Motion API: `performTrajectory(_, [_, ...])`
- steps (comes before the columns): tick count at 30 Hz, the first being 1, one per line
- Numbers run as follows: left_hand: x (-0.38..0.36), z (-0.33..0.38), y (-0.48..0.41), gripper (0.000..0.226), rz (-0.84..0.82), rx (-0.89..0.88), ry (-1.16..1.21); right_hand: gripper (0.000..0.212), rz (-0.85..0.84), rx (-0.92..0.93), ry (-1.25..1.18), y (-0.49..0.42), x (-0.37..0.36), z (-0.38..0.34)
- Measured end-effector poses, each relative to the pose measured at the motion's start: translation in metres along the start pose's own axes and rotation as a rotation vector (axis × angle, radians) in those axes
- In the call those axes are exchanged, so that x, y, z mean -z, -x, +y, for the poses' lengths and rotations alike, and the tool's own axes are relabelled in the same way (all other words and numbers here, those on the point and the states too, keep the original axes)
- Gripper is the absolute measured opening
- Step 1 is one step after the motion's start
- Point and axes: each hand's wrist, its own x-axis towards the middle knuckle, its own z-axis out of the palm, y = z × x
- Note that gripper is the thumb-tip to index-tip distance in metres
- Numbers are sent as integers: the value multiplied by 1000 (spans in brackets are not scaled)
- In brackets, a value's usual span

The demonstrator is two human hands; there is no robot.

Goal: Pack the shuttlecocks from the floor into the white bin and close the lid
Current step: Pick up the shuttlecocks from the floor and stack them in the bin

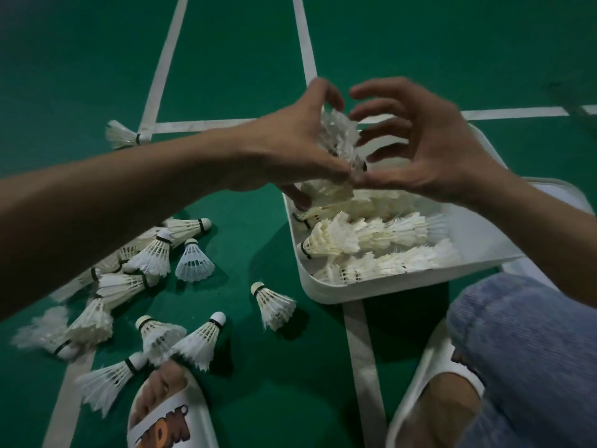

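My left hand [290,147] grips a bunch of white feather shuttlecocks [339,134] above the far left corner of the white bin [310,286]. My right hand [436,150] hovers just to their right, its fingers spread and loosely curved around the feathers without closing on them; its thumb lies by the corks, next to my left thumb. Rows of stacked shuttlecocks [371,234] lie inside the bin. Several loose shuttlecocks [145,257] are scattered on the green floor at the left, one [274,305] close to the bin's near corner.
A white lid-like panel [568,195] shows beside and under the bin at the right. My feet in white slippers [174,421] sit at the bottom, the left one touching shuttlecocks. One shuttlecock [121,135] lies alone on a white court line at the far left.
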Motion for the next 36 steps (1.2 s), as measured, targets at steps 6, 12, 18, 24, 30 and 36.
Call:
performTrajectory(6, [-21, -15, -29, 82, -92, 151, 57, 100, -170, -83, 148, 9, 0, 18])
performTrajectory(12, [-33, -24, -44, 100, -165, 162, 117, 85, -74, -138, 188, 12, -2, 37])
performTrajectory(18, [-37, -41, -49, 113, -174, 1, -208, 89, -97, -171, 117, 17, -2, 60])
performTrajectory(24, [-40, -44, -58, 110, -96, 32, -258, 89, -29, -185, 85, 21, 6, 68])
performTrajectory(30, [-34, -52, -61, 77, -108, 154, -270, 69, 89, -380, 35, 23, 15, 92])
performTrajectory(36, [-34, -55, -65, 75, -74, 204, -343, 67, 9, -511, 85, 24, -4, 104])
